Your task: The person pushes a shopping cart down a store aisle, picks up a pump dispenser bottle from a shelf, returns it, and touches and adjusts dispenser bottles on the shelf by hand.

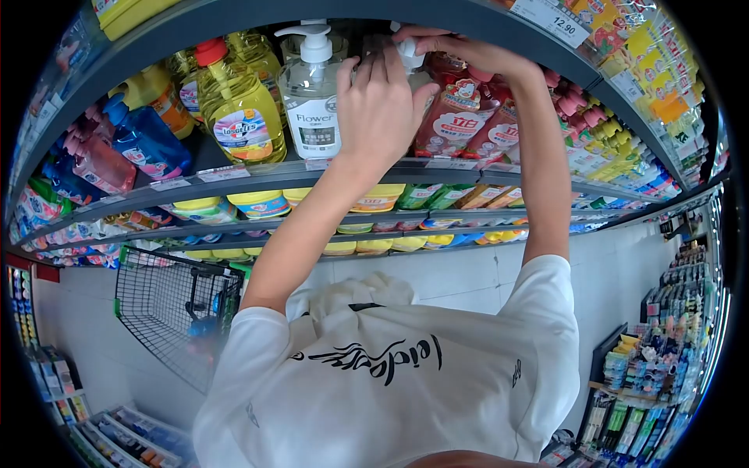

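My left hand (378, 109) is raised at the shelf with its fingers stretched up and its thumb apart. It lies in front of a bottle that it mostly hides. Just left of it stands a clear pump bottle (312, 109) with a white pump and a "Flower" label. My right hand (460, 51) reaches in from the right, its fingers bent around the white pump head of a second pump bottle (409, 53). Most of that bottle's body is behind my left hand. Red pouches (456, 121) stand below my right hand.
Yellow detergent bottles (238, 109) and blue bottles (148, 140) line the shelf at left. The shelf edge (234, 173) carries price tags, and an upper shelf (234, 15) curves above. A black wire shopping cart (168, 304) stands on the floor at lower left.
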The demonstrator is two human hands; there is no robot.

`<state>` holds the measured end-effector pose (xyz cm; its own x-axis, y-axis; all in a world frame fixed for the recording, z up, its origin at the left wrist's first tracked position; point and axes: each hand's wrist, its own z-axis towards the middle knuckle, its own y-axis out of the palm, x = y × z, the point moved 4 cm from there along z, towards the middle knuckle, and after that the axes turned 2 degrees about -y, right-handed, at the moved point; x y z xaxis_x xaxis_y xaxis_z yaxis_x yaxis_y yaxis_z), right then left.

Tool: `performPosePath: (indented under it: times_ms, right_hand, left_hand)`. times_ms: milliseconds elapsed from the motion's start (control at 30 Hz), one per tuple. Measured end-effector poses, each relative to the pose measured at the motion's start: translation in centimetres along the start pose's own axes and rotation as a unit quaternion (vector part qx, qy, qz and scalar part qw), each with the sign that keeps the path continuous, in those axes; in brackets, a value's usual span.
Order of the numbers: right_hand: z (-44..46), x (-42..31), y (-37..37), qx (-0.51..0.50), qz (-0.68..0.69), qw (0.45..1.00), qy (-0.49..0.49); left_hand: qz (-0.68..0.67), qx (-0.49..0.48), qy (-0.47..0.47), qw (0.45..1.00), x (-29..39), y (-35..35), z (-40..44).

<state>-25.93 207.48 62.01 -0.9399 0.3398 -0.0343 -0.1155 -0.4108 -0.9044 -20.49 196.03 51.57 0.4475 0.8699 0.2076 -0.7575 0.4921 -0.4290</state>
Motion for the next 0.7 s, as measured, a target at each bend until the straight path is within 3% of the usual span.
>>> performPosePath:
  times_ms: [67,167,267,367,467,567,700]
  right_hand:
    - [-0.1,0.2,0.3,0.025,0.019,0.999,-0.008]
    - [-0.1,0.1,0.7,0.054,0.112,0.990,0.063]
    - [-0.6,1.0,1.6,0.058,-0.080,0.995,-0.016]
    - [-0.6,0.2,2.1,0.112,-0.120,0.986,0.011]
    - [0.7,-2.1,1.5,0.046,-0.006,0.984,0.169]
    - [0.9,-3.0,1.5,0.154,-0.030,0.985,0.073]
    - [1.2,-3.4,2.0,0.164,-0.085,0.975,0.122]
  left_hand:
    - [-0.008,0.001,0.000,1.000,-0.1,-0.1,0.0]
    - [-0.002,0.009,0.006,1.000,-0.3,0.1,0.0]
    - [-0.003,-0.003,0.002,1.000,-0.2,-0.2,0.0]
    - [0.016,0.016,0.002,1.000,-0.2,0.0,0.0]
    - [0.019,0.033,0.013,0.999,-0.3,0.2,-0.1]
    - [0.022,0.032,0.011,0.999,-0.1,-0.1,-0.1]
    - [0.013,0.023,0.000,1.000,-0.1,-0.1,0.0]
